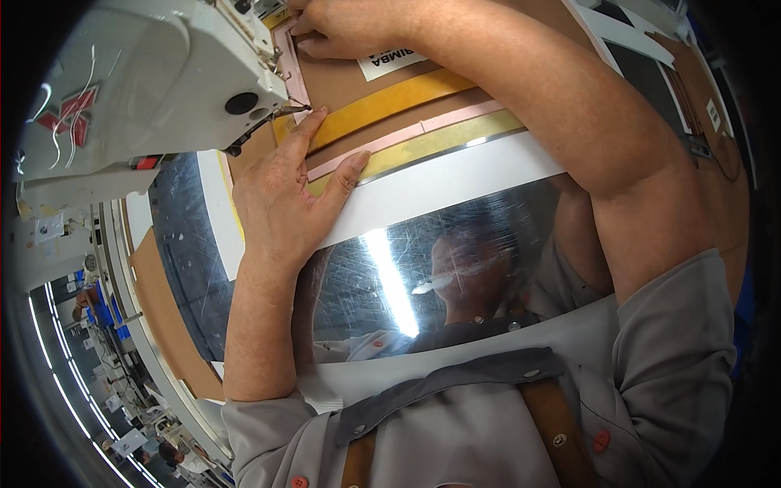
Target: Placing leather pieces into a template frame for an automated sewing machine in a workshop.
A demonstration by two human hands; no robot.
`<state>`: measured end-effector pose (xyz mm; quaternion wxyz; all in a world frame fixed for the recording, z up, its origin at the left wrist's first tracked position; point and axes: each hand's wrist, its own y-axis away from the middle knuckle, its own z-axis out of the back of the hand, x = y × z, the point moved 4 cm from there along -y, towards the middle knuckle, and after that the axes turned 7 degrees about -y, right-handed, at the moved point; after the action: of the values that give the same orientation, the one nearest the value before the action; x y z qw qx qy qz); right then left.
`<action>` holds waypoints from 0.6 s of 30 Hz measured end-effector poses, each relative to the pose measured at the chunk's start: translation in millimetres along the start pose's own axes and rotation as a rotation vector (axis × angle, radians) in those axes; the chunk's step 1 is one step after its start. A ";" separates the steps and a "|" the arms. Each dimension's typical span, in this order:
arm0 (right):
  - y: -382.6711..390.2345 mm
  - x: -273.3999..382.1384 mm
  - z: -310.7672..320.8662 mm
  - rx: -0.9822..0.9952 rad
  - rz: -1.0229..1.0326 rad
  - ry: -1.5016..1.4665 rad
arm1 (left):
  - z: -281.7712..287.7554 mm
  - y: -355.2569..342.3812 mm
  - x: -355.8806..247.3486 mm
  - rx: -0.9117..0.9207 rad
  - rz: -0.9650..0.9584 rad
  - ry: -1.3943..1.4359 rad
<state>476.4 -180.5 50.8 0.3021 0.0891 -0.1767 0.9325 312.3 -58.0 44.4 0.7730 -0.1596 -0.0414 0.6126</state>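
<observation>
My left hand (285, 203) rests on a brown board (333, 81), thumb apart from the fingers, beside an orange strip (390, 106) and a pink-and-yellow strip (423, 126). Its fingertips are just below the dark metal foot (289, 112) of a white sewing machine (146, 73). At the top of the board my right hand (342, 28) has its fingers bent down at the pale pink left edging (293, 73); what they grip, if anything, I cannot make out. A printed white label lies partly under my right forearm.
A scratched steel plate (350, 285) fills the near table, reflecting a light and a person. A dark plate (183, 236) lies at left. Frames (630, 73) lie at upper right. Beyond the table's left edge, a workshop with light rows and a co-worker (179, 455) shows.
</observation>
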 end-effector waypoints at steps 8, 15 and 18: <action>1.3 -4.5 -1.4 -0.089 0.080 -0.016 | -4.9 4.6 0.9 -0.067 -0.074 -0.049; 3.4 6.1 24.7 0.281 -0.023 -0.049 | -9.9 3.1 -12.1 0.037 -0.113 -0.200; 7.5 6.8 21.5 0.327 -0.050 -0.050 | -10.1 2.1 -12.7 0.074 -0.085 -0.165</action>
<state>467.7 -190.8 70.4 0.3021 0.1648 -0.0276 0.9385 309.9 -71.8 35.9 0.7977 -0.0782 -0.0890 0.5912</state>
